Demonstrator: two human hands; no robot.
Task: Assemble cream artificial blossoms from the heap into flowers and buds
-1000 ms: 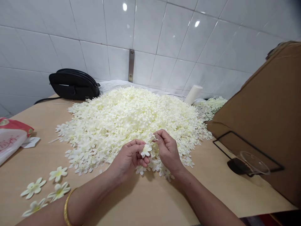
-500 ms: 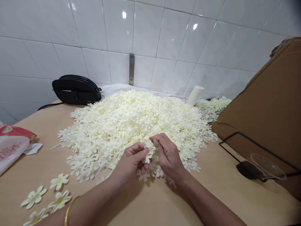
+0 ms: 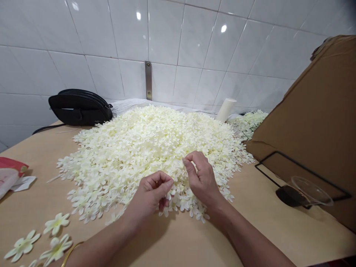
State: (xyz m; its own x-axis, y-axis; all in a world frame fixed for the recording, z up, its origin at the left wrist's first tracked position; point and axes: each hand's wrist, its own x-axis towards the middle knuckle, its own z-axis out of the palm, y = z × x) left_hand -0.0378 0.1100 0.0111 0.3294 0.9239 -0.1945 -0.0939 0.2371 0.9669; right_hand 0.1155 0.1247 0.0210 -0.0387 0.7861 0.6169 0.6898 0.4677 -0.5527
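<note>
A large heap of small white artificial flowers [image 3: 144,148] with pale yellow centres spreads over the table. At its near edge my left hand [image 3: 154,193] is closed, thumb and forefinger pinched together just above the blossoms. Whatever lies in that pinch is too small to tell from the flowers behind. To its right, a short gap away, my right hand [image 3: 202,178] also has thumb and forefinger pressed together in front of the heap; anything between the tips cannot be made out. Several larger yellow-centred flowers [image 3: 57,223] lie separately at the lower left.
A black bag [image 3: 80,107] rests behind the heap at left, and a white roll [image 3: 226,110] stands at the back. On the right, a brown cardboard box [image 3: 311,129] leans beside sunglasses [image 3: 290,195] and a black wire frame [image 3: 303,168]. A red-and-white packet [image 3: 11,172] lies at far left.
My hands have moved apart slightly. The small white flower that showed between them at my left fingertips is no longer distinct there. The view has shifted a little to the right.
</note>
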